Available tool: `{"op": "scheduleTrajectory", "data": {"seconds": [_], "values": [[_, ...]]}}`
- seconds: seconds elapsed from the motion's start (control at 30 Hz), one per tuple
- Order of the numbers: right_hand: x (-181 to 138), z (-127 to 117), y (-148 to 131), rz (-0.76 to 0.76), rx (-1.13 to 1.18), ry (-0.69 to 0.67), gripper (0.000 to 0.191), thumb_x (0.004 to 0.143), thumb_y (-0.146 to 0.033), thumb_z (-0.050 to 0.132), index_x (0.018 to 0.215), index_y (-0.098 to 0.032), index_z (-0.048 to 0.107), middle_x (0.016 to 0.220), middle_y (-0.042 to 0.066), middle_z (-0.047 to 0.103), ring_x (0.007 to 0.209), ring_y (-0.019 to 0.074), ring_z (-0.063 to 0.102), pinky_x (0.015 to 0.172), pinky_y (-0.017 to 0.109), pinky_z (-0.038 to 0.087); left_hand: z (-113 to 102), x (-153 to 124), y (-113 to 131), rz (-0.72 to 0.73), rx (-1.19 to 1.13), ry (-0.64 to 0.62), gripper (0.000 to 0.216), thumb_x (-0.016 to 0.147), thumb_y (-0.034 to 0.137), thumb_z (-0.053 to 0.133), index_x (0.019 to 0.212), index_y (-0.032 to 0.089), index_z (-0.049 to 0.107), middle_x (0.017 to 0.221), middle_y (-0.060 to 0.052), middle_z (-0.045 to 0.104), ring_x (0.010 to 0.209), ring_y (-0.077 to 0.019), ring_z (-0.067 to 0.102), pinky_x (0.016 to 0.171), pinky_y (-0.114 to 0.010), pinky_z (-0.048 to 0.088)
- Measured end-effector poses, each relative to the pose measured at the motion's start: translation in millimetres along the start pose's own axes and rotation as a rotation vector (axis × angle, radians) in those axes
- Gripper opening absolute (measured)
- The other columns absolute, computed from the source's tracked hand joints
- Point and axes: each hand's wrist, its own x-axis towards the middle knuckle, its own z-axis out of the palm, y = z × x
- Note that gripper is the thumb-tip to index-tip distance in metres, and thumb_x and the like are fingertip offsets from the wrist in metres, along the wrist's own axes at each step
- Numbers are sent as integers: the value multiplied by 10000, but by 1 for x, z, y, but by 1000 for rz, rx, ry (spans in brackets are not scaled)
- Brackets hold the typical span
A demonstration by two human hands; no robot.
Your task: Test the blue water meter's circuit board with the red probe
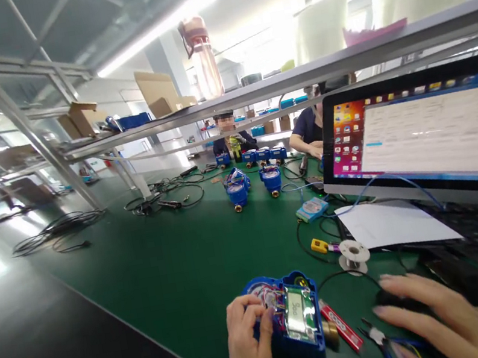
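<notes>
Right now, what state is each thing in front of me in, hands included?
Blue meter, cover off, display board and wires exposed.
Left hand, gripping the meter's left side.
Right hand, open, flat over a dark mouse.
Monitor, switched on, window open.
Spool, standing on end.

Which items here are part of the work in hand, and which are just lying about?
In hand: left hand on open blue meter; right hand on black mouse.
Lying about: spool, red strip, paper sheet, far meters, loose cables.
</notes>
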Motion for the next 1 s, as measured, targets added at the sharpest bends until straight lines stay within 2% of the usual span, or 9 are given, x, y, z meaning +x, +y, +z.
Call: {"op": "scheduleTrajectory", "data": {"seconds": [0.13,0.23,0.37,0.5,0.57,0.67,0.77,0.9,1.0], "values": [[61,27,-39,-117,202,-157,291,797,-226,542,1081,-281,574,1121,51,604,1056,223,553,911,397,468,1,3,4,-9,-40,54,269,885,389,449,708,211,549,772,-33,557,837,-212,505,858,-399,414],[93,49,-55,-112,457,-438,294,838,-146,464,1094,-232,579,1107,49,620,1069,177,546,977,361,413,3,11,9,-104,-184,-41,343,876,463,407,703,209,559,738,-39,556,793,-225,520,857,-449,409],[121,74,-56,-23,758,-831,308,812,-154,521,1098,-226,608,1063,24,639,997,148,572,923,277,424,1,21,7,-304,-447,-208,378,820,533,457,912,191,589,969,-92,598,938,-260,545,841,-431,440],[135,89,-45,80,852,-1017,411,753,-257,628,1162,-227,588,950,-2,649,817,127,595,753,222,455,0,23,-2,-315,-430,-190,307,761,468,536,841,182,613,860,-74,609,867,-246,558,937,-468,388],[139,95,-41,127,824,-1047,384,741,-304,644,1116,-223,622,875,-12,651,751,120,582,689,209,439,2,22,-4,-276,-347,-132,222,733,385,545,822,197,625,785,-49,596,830,-239,556,966,-510,354],[140,104,-36,223,777,-1016,240,754,-335,620,917,-176,695,779,-3,661,705,120,569,643,204,414,6,21,-2,-222,-172,-74,152,724,279,531,828,236,632,713,-3,571,818,-216,545,1026,-570,252],[135,112,-28,325,807,-1044,205,722,-326,636,785,-141,700,693,-2,648,634,106,540,580,198,389,9,22,2,-178,0,-43,88,730,203,535,719,236,615,691,23,573,847,-200,523,1063,-589,131],[127,120,-12,478,958,-1094,278,658,-380,695,756,-121,672,599,-23,576,533,73,449,497,195,320,9,27,5,-210,-82,-70,85,759,200,563,715,227,630,797,-12,585,911,-217,481,929,-459,353],[121,125,-1,600,1047,-1031,323,644,-423,702,700,-116,621,573,-33,531,517,62,410,496,202,292,12,33,6,-258,-178,-60,65,757,183,607,718,210,653,871,-35,554,946,-207,464,873,-372,386]]}}
